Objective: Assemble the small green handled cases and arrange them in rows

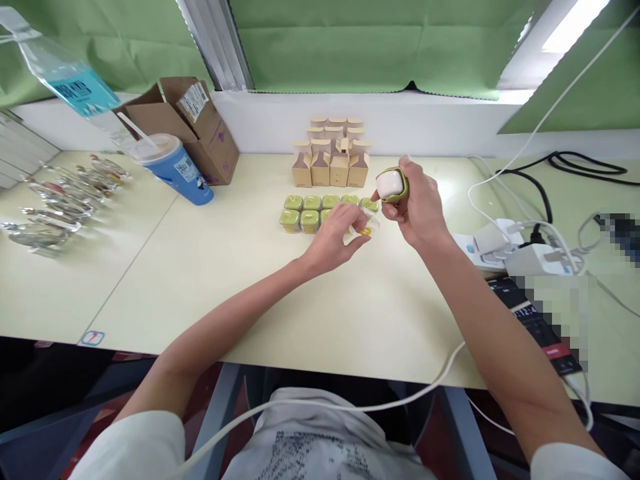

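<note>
Green and soft-looking, a curved casing (403,190) wraps a smooth white block (389,185) with rounded corners, right of the middle of the frame. The right hand (423,203) holds this piece, its fingers curled closely around the casing. The left hand (333,240), near the centre, holds a transparent plastic piece (374,223) with a yellow mark in a narrow grip; the fingers hide part of it, and I cannot tell if it touches the table.

Behind the left hand are small square jars (310,219), transparent, with glossy green lids, in two tight rows. Farther up, small tan cardboard boxes (321,172) stand with their flaps raised, close to the white wall (425,127). In the upper left are a brown carton (213,147), a blue cup (183,175) with a straw, and a transparent bottle (75,87); shiny, wrinkled packets (43,230) lie at the far left.

Pale and flat, the tabletop (250,300) has its front edge across the lower part of the frame, and a thin seam at left. Between jars and this edge is open room for the forearms. On the right, a white power strip (465,248) with chargers (535,259) and a dark phone (525,313) make the room narrower beside the right forearm.
</note>
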`<state>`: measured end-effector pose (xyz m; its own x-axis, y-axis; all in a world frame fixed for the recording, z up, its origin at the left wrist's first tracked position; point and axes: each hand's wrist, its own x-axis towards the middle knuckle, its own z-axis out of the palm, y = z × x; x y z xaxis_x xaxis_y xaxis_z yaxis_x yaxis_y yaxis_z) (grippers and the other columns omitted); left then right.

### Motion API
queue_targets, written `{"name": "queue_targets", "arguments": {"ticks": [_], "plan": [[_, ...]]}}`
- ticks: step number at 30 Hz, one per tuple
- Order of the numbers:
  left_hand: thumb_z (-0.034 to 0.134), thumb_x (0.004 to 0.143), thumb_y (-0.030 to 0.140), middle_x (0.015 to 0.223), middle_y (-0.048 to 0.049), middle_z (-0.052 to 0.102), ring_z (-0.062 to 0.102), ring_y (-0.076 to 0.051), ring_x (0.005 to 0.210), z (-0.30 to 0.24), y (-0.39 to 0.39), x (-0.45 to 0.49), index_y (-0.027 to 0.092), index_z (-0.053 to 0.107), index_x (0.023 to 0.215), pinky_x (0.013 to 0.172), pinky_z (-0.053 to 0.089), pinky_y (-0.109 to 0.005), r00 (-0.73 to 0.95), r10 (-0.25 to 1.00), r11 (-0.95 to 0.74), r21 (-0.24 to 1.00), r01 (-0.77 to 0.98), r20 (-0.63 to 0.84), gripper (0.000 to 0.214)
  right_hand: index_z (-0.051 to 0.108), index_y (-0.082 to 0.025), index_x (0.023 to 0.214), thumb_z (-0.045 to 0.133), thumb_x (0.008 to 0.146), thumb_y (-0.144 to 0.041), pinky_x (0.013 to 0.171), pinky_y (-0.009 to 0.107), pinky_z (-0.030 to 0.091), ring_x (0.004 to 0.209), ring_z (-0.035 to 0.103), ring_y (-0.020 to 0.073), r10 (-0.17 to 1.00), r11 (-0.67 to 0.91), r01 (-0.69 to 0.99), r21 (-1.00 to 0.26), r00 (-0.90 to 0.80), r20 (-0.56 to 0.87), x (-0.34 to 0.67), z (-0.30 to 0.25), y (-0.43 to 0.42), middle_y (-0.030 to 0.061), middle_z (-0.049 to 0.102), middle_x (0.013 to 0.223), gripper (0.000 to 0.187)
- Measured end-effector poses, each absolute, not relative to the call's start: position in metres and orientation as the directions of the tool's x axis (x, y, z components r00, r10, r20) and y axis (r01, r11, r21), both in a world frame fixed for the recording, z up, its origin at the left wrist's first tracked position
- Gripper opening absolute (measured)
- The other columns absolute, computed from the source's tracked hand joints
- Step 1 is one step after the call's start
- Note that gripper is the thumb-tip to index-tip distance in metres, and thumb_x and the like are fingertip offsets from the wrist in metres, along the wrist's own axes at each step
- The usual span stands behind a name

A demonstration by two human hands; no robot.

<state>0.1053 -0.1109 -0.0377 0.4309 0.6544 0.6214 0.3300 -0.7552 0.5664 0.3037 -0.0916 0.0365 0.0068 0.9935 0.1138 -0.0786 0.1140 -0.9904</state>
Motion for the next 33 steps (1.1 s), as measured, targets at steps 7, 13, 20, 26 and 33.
{"name": "queue_targets", "arguments": {"ticks": [7, 13, 20, 26, 33], "plan": [[0.093, 0.09, 0.024, 0.133, -0.0102, 0.069, 0.076, -0.033, 0.134, -0.018, -0.107, 0.096, 0.029, 0.061, 0.125, 0.112, 0.067, -0.055, 0.303, 0.685, -0.726, 0.657, 0.203, 0.663, 0.048, 0.059, -0.029, 0.088, 0.073, 0.091, -0.102, 0.048, 0.03, 0.041, 0.054, 0.05, 0.0135, 0.98, 0.197, -0.027, -0.98, -0.021, 0.198, 0.3, 0.035, -0.098, -0.0029, 0.06, 0.073, 0.074], [0.102, 0.087, 0.038, 0.137, -0.0079, 0.078, 0.079, -0.031, 0.135, -0.016, -0.096, 0.089, 0.03, 0.06, 0.141, 0.111, 0.069, -0.05, 0.279, 0.769, -0.619, 0.779, 0.1, 0.575, 0.069, 0.073, -0.03, 0.097, 0.075, 0.096, -0.097, 0.056, 0.031, 0.05, 0.071, 0.059, 0.0165, 0.918, 0.396, 0.147, -0.906, -0.104, 0.384, 0.302, 0.034, -0.101, 0.0007, 0.065, 0.087, 0.068], [0.105, 0.088, 0.063, 0.139, -0.0082, 0.077, 0.084, -0.029, 0.118, -0.011, -0.088, 0.078, 0.035, 0.063, 0.151, 0.098, 0.073, -0.047, 0.354, 0.821, -0.458, 0.887, -0.06, 0.448, 0.081, 0.087, -0.033, 0.118, 0.072, 0.102, -0.093, 0.067, 0.037, 0.059, 0.078, 0.063, 0.0169, 0.832, 0.554, 0.291, -0.78, -0.188, 0.522, 0.304, 0.029, -0.1, 0.0038, 0.075, 0.104, 0.063], [0.102, 0.089, 0.071, 0.129, -0.0066, 0.082, 0.087, -0.028, 0.115, 0.0, -0.089, 0.074, 0.034, 0.07, 0.146, 0.094, 0.075, -0.042, 0.328, 0.817, -0.488, 0.872, -0.047, 0.475, 0.076, 0.086, -0.039, 0.138, 0.07, 0.104, -0.091, 0.075, 0.042, 0.068, 0.089, 0.072, 0.022, 0.779, 0.626, 0.352, -0.696, -0.236, 0.581, 0.306, 0.024, -0.099, 0.007, 0.075, 0.116, 0.064], [0.095, 0.097, 0.072, 0.136, -0.0101, 0.082, 0.087, -0.032, 0.123, 0.009, -0.086, 0.068, 0.032, 0.07, 0.148, 0.111, 0.073, -0.053, 0.326, 0.85, -0.383, 0.91, -0.157, 0.414, 0.07, 0.069, -0.041, 0.161, 0.076, 0.101, -0.091, 0.088, 0.05, 0.076, 0.103, 0.08, 0.0268, 0.696, 0.715, 0.388, -0.581, -0.323, 0.641, 0.306, 0.022, -0.1, 0.009, 0.073, 0.147, 0.078]]}}
